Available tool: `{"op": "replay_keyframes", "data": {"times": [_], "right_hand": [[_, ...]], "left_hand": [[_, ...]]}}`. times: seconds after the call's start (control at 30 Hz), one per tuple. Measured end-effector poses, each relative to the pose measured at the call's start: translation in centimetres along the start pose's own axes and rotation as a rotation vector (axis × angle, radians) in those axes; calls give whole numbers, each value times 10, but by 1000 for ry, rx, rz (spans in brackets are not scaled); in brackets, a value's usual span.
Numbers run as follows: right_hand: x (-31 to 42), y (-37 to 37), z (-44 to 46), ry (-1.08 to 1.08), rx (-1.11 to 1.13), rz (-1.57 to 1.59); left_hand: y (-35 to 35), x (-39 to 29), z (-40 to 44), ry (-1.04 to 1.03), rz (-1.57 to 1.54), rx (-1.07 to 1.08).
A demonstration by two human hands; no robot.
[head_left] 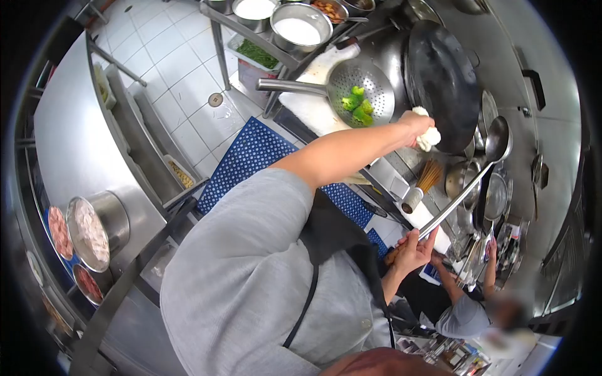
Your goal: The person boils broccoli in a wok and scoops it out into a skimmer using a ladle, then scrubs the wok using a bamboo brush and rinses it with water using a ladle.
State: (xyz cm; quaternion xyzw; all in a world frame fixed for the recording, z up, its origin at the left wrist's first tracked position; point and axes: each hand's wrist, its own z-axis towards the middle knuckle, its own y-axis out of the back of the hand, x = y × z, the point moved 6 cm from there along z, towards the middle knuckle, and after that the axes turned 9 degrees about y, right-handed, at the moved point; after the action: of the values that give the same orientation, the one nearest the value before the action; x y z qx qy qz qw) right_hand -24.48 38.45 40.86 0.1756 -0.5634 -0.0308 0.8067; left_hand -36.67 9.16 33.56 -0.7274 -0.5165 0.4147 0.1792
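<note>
Wok (442,75), one, large, dark-walled: located at the range, beyond the perforated strainer (376,81); appears tilted, though from my remote seat I cannot tell how it is supported; I see no food on its visible surface. Left hand (414,125), arm outstretched: clenched around a folded white cloth (429,139), pressed at the near rim of the wok. Right hand (411,255), held close to the body: wrapped around the lower handle of a long metal ladle (458,199), its bowl just beside the wok; contact between the two I cannot confirm. Greens (358,108), a few bright pieces: lying in the strainer, apart from both hands. Bamboo brush (429,175), one: on the range ledge, between the wok and the right hand, unheld. Step in hand, as I judge it: steadying or tipping the wok by its padded rim, ladle at the ready. Next move, in my estimate, calls for a firm left grip with the cloth between skin and metal, a level wrist, and the ladle bowl guided over the rim without striking the strainer or brush.
</note>
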Motion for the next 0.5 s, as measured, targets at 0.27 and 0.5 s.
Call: {"op": "replay_keyframes", "data": {"times": [0.27, 0.5], "right_hand": [[-27, 5, 1, -62, -37, 22], [-59, -3, 43, -156, 51, 150]], "left_hand": [[-31, -3, 68, 34, -90, 171], [-34, -29, 71, 55, 318, 72]]}}
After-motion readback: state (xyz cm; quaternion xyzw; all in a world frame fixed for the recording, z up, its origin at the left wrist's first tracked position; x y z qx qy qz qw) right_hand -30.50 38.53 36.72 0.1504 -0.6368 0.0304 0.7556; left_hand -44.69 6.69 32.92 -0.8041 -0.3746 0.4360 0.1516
